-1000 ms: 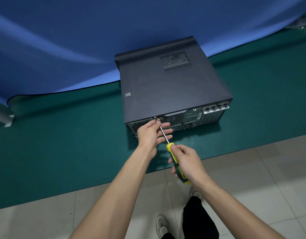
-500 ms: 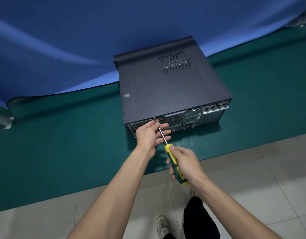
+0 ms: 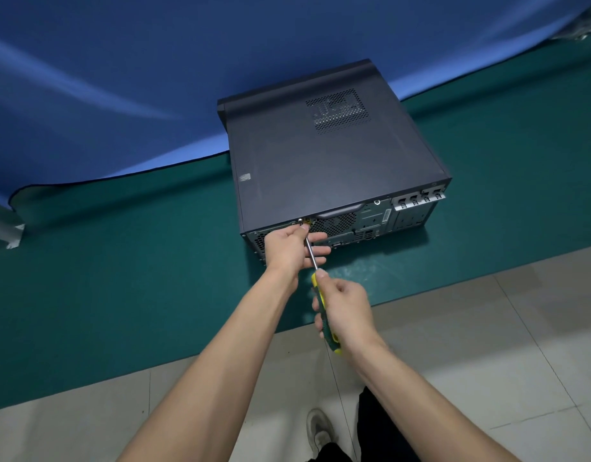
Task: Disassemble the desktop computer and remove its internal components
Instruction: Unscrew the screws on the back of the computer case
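A black desktop computer case point(image 3: 320, 155) lies flat on a green mat point(image 3: 120, 261), its rear panel facing me. A screwdriver point(image 3: 312, 255) with a yellow-and-green handle points at a screw point(image 3: 301, 221) on the upper left of the rear panel. My right hand point(image 3: 345, 311) grips the handle. My left hand point(image 3: 292, 248) rests against the rear panel and pinches the metal shaft near its tip, with the other fingers stretched out to the right. The case cover is closed, so the inside is hidden.
A blue cloth point(image 3: 120, 78) rises behind the case. The mat's front edge meets pale floor tiles point(image 3: 487, 345). My shoe point(image 3: 319, 428) and dark trouser leg show at the bottom. A metal bracket point(image 3: 7, 228) sits at the far left.
The right hand and screwdriver handle have edged slightly toward the case; the left hand stays at the shaft tip. The case has not moved.
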Action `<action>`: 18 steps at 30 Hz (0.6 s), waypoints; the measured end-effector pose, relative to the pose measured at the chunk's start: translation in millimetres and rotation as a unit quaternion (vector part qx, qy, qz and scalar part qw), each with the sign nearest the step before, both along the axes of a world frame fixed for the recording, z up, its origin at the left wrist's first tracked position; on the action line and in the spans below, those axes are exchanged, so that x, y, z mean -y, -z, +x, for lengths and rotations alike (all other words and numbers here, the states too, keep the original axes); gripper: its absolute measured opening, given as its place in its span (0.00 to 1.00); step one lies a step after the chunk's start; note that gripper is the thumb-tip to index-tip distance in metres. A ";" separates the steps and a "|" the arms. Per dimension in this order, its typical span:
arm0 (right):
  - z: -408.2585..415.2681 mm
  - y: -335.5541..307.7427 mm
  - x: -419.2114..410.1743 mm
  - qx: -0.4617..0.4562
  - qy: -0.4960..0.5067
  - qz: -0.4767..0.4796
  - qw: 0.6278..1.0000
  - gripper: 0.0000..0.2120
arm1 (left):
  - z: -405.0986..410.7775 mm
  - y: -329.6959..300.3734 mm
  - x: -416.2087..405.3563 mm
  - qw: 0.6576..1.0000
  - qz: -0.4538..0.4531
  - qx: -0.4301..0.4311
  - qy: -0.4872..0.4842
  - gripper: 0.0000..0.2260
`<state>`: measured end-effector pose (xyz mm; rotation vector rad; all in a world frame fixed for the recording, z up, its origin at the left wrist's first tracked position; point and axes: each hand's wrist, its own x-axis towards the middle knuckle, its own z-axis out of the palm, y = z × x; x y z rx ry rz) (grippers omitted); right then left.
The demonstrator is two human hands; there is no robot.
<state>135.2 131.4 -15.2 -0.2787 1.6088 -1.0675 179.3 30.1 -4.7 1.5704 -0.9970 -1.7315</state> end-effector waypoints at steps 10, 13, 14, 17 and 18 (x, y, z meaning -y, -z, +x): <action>-9.2 -15.5 -7.3 0.124 -0.128 0.037 0.983 0.19 | -7.0 -0.8 -3.4 0.999 0.038 -0.027 -0.022 0.12; -9.0 -14.0 -8.3 0.086 -0.114 -0.002 0.990 0.14 | -2.2 -2.7 -3.1 0.997 0.060 -0.051 0.000 0.12; -6.4 -12.6 -7.1 0.055 -0.101 -0.009 0.993 0.13 | -1.0 -3.6 -3.0 0.998 0.055 -0.030 0.009 0.10; 0.9 -9.8 -5.5 0.012 -0.075 -0.005 0.997 0.14 | -0.6 -4.3 -3.8 0.999 0.029 0.028 0.004 0.08; 1.0 -10.6 -5.8 0.030 -0.077 0.000 0.997 0.14 | -1.6 -4.7 -3.5 0.999 0.032 0.024 0.001 0.09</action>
